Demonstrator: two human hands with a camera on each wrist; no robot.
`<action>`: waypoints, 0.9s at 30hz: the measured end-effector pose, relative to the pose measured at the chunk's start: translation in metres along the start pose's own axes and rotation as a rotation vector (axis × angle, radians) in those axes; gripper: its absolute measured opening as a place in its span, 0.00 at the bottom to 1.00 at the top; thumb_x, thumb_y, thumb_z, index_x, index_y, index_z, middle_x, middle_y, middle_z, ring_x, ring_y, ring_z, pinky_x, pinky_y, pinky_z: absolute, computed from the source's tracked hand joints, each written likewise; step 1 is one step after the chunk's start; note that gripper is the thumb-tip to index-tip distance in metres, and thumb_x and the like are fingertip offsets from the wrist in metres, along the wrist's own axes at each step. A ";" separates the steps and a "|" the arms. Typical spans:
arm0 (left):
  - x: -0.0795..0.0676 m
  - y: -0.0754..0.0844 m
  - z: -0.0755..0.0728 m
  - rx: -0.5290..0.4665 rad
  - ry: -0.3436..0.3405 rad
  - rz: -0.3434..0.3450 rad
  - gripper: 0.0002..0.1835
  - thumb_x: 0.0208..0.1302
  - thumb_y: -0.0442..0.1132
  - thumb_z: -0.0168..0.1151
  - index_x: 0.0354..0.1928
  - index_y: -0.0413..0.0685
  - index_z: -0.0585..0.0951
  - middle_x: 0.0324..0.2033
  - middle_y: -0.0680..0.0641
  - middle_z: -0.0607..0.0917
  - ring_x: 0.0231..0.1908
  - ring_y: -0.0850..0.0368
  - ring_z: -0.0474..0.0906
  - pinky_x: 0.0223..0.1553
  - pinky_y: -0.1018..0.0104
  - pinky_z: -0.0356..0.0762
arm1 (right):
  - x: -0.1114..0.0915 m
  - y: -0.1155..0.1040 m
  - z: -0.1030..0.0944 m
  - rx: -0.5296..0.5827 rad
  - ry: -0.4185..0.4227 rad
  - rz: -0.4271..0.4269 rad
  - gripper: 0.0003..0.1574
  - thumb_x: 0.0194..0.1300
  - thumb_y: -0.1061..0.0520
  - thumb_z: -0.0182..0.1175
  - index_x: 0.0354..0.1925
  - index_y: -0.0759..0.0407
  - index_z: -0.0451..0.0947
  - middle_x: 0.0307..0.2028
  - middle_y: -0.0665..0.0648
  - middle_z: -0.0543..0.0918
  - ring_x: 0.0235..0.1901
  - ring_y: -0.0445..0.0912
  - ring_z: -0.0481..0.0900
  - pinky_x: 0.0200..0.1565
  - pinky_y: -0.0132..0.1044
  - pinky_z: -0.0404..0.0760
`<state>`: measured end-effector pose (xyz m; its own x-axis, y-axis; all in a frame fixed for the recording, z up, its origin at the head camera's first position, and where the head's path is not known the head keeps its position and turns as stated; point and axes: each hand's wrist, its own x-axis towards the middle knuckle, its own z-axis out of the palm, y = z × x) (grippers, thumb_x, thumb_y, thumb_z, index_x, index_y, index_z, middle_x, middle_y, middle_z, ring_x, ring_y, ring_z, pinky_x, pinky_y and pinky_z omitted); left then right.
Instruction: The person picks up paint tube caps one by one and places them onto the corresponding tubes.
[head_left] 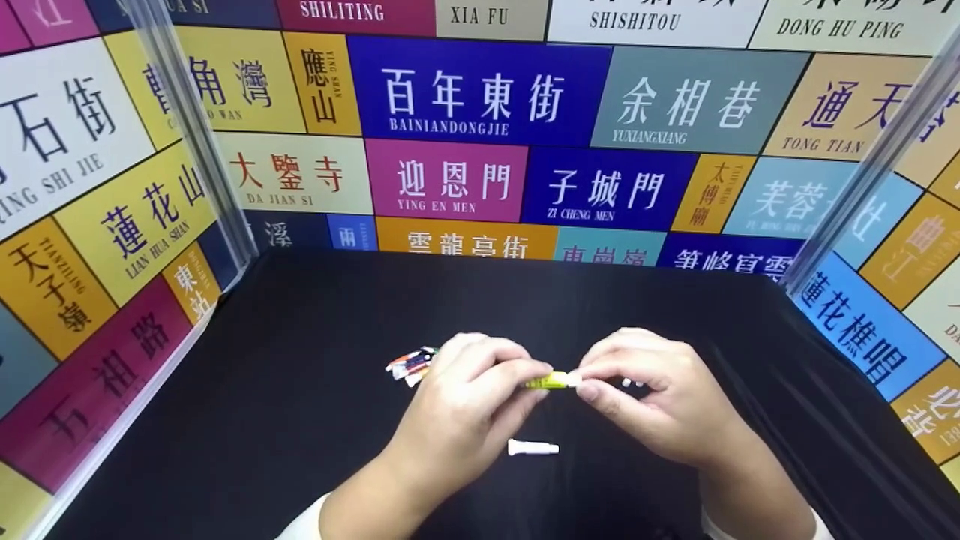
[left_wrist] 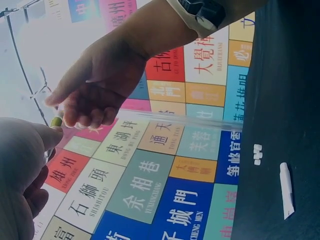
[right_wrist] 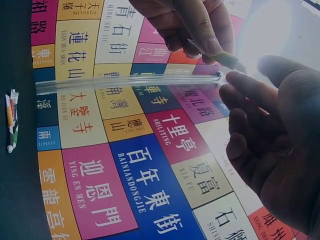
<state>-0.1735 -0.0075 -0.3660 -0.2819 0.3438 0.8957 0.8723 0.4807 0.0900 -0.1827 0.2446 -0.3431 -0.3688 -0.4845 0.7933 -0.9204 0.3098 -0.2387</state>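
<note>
My left hand (head_left: pixel 472 397) pinches a small yellow paint tube (head_left: pixel 551 381) between thumb and fingers in the head view. At the tube's white end, my right hand (head_left: pixel 664 394) grips the cap (head_left: pixel 574 379) with thumb and fingertips. The tube is held level above the black table, its rear part hidden by the left fingers. Below the hands, a white tube (head_left: pixel 533 448) lies on the cloth. Small white caps (head_left: pixel 628 383) show just behind the right thumb.
Several slim coloured tubes (head_left: pixel 409 366) lie in a pile beyond the left hand. The black cloth (head_left: pixel 315 315) covers the table. Panels printed with place names (head_left: pixel 480 90) stand at the back and both sides, with clear corner posts (head_left: pixel 862 165).
</note>
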 end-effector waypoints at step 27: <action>0.001 0.000 0.001 -0.011 0.019 0.001 0.10 0.66 0.41 0.77 0.48 0.53 0.90 0.42 0.54 0.88 0.45 0.56 0.82 0.51 0.66 0.78 | 0.002 -0.002 0.005 0.009 0.040 -0.014 0.19 0.54 0.69 0.79 0.42 0.52 0.91 0.36 0.51 0.90 0.38 0.42 0.85 0.47 0.26 0.82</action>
<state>-0.1737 -0.0063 -0.3656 -0.2733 0.3290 0.9039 0.8769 0.4714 0.0936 -0.1822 0.2388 -0.3436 -0.3505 -0.4555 0.8184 -0.9266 0.2956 -0.2323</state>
